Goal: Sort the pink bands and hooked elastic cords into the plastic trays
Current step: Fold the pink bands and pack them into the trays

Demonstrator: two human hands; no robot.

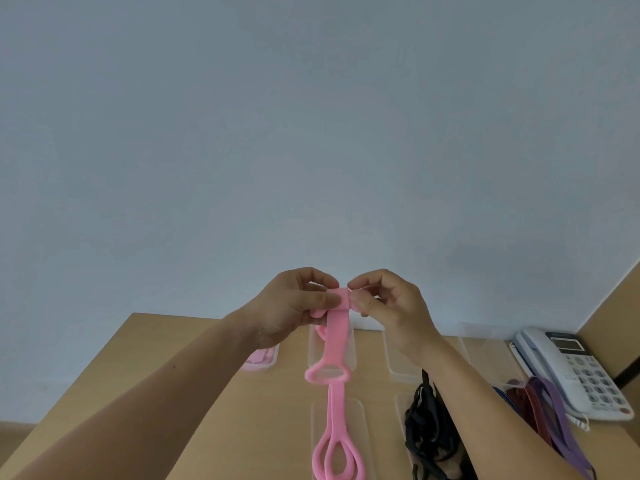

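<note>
As we observe, left hand (291,308) and right hand (393,306) fingers pinch the top of the pink band (335,336). Its loops dangle above the counter (180,375).

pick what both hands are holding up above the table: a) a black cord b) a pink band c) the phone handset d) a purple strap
B: the left hand and the right hand both pinch the top of the pink band, which hangs down between them, while the black cords, the purple strap and the phone lie untouched.
</note>
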